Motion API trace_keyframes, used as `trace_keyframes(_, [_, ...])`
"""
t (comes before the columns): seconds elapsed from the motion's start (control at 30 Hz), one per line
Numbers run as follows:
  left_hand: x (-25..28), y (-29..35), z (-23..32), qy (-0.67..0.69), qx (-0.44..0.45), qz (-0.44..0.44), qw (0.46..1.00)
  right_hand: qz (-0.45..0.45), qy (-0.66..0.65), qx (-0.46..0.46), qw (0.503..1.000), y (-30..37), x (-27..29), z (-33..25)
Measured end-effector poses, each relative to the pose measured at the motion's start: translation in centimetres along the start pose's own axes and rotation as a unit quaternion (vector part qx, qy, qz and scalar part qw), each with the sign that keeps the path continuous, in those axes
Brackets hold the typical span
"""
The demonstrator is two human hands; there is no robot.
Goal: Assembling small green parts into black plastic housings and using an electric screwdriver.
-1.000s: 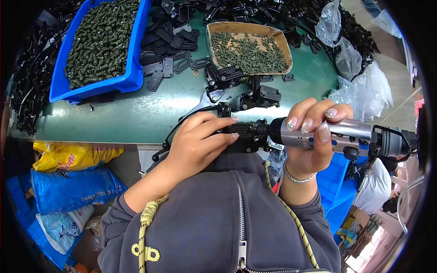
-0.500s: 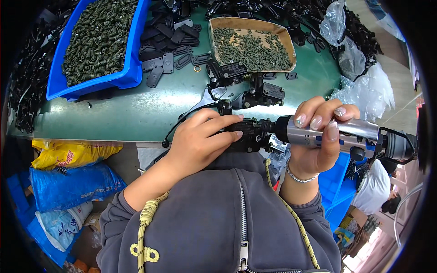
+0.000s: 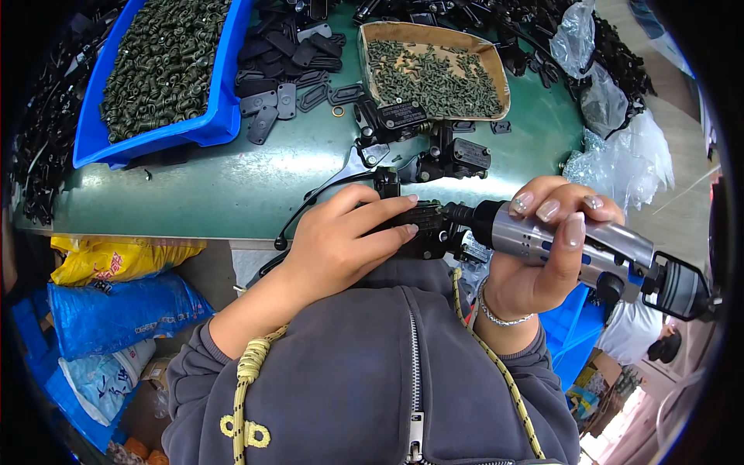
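Observation:
My left hand (image 3: 337, 240) is wrapped round a black brake master cylinder (image 3: 428, 221) at the front edge of the table. Its lever, partly hidden by the hand, reaches out to the left. My right hand (image 3: 546, 248) grips a silver powered screwdriver (image 3: 515, 231), held nearly level and tilted a little. The dark nose of the tool points left at the end of the cylinder's cap; whether the tip sits on a screw I cannot tell. Two more master cylinders, one (image 3: 399, 116) behind the other (image 3: 465, 155), lie just beyond my hands.
A blue bin (image 3: 221, 116) of dark green coiled parts stands at the back left. A cardboard tray (image 3: 504, 97) holds many small screws. Flat black cover plates (image 3: 263, 124) lie between them. Clear plastic bags (image 3: 620, 159) sit at the right. Filled sacks (image 3: 124, 310) rest below the table's left.
The screwdriver's rear end has swung down and toward me, so the tool tilts more, and my right hand has shifted with it. My left hand keeps its hold on the master cylinder.

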State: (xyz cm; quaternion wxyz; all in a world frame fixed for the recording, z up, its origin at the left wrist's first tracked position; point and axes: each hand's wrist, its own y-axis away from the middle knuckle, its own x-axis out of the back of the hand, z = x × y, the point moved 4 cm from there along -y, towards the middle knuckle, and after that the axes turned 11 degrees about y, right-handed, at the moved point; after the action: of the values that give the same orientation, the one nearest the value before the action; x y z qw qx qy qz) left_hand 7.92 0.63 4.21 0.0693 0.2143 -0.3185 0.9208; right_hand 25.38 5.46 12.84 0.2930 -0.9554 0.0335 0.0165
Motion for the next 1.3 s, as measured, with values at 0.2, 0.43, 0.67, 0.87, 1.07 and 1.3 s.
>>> trace_keyframes(0.2, [-0.1, 0.0, -0.1, 0.012, 0.007, 0.003, 1.000, -0.071, -0.009, 0.014, 0.997, -0.5, -0.1, -0.1])
trace_keyframes(0.43, [0.0, 0.0, -0.2, 0.013, 0.006, 0.005, 1.000, -0.127, -0.040, 0.027, 0.991, -1.0, -0.2, -0.1])
trace_keyframes(0.67, [0.0, 0.0, -0.1, 0.018, 0.015, 0.003, 1.000, -0.056, 0.041, 0.009, 0.998, 0.2, -0.4, -0.5])
trace_keyframes(0.87, [-0.1, 0.0, -0.2, 0.025, 0.020, 0.004, 0.999, 0.016, 0.066, -0.013, 0.998, 0.7, -0.9, -0.7])
trace_keyframes(1.07, [-0.1, 0.0, 0.0, 0.020, 0.028, 0.003, 0.999, 0.021, 0.090, 0.008, 0.996, 0.9, -1.0, -1.0])
trace_keyframes(1.3, [0.1, 0.0, -0.1, 0.026, 0.033, 0.004, 0.999, 0.054, 0.020, -0.009, 0.998, 0.5, -0.4, -0.6])
